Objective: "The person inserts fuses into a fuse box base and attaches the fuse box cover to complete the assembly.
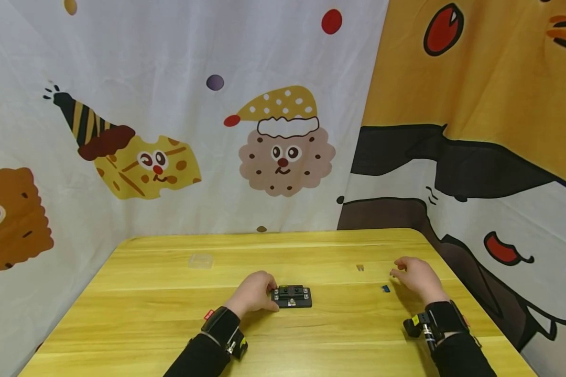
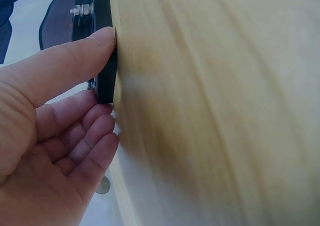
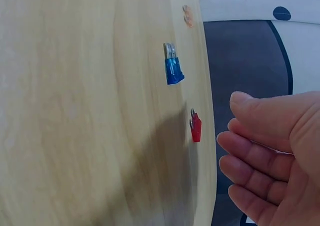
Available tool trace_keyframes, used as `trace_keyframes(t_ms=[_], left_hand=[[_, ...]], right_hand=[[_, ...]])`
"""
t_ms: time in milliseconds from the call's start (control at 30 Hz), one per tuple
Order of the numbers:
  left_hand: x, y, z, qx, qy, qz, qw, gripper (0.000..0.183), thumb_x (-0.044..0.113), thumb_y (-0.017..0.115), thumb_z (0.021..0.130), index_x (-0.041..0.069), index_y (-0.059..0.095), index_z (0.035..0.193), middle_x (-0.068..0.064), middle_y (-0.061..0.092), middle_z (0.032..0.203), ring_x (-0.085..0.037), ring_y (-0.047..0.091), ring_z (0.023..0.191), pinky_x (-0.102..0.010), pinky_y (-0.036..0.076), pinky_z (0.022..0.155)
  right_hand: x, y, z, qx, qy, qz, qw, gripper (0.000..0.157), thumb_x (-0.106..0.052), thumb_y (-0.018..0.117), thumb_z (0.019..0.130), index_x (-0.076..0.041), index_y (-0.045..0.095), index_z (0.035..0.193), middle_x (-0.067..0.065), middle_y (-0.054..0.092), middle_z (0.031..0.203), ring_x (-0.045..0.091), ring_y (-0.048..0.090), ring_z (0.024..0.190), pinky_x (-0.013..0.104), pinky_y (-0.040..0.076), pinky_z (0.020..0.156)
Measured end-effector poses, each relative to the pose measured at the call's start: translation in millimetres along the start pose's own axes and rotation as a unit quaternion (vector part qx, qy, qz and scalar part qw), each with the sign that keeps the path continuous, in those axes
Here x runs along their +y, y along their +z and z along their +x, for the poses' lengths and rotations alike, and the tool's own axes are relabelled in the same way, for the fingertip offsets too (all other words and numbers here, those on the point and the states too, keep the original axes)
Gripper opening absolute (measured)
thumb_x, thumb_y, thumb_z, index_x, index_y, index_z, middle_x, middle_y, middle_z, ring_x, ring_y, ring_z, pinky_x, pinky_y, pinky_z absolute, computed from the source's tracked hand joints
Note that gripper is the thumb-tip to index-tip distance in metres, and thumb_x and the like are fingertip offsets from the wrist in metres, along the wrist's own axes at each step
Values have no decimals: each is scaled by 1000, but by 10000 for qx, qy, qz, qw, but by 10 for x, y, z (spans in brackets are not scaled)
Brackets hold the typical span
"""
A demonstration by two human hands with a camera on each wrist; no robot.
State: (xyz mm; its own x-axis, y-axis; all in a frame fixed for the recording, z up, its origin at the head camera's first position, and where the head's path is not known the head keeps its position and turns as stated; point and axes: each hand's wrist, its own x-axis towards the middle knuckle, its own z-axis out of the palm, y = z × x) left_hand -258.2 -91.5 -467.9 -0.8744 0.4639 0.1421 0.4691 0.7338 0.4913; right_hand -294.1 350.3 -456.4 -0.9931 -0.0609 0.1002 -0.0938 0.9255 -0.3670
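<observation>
A black fuse holder (image 1: 291, 297) with metal terminals lies flat on the table. My left hand (image 1: 253, 293) grips its left end, the thumb along the near edge and fingers at the far side. In the left wrist view, the thumb presses on the side of the black base (image 2: 105, 80). Over on the right, my right hand (image 1: 417, 277) hovers with loosely bent fingers and nothing between them. Closest to it is a red blade fuse (image 3: 196, 127) lying on the tabletop. A blue blade fuse (image 3: 173, 70) and a small orange-brown fuse (image 3: 188, 16) lie farther off.
A clear plastic box or lid (image 1: 200, 261) sits at the back left of the wooden table (image 1: 160, 324). Behind the table hangs a cartoon-printed cloth (image 1: 170, 52), close to its back and right edges.
</observation>
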Motion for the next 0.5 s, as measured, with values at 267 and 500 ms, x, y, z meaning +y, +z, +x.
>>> trace_keyframes(t_ms=[267,500], left_hand=[[-23,14,9,-48,-23,-18,10000,43,22,94,65,4,71,96,-2,60,87,-16,55,77,-35,49,74],[-18,9,8,-63,-48,11,10000,42,23,94,65,4,71,95,-2,60,87,-15,54,77,-35,49,74]], right_hand=[[8,9,35,-119,294,-73,9995,35,-20,70,91,8,65,112,22,66,101,38,61,91,54,48,82],[13,20,50,-144,408,-71,9990,27,-18,71,90,5,67,103,15,66,91,30,58,81,50,47,77]])
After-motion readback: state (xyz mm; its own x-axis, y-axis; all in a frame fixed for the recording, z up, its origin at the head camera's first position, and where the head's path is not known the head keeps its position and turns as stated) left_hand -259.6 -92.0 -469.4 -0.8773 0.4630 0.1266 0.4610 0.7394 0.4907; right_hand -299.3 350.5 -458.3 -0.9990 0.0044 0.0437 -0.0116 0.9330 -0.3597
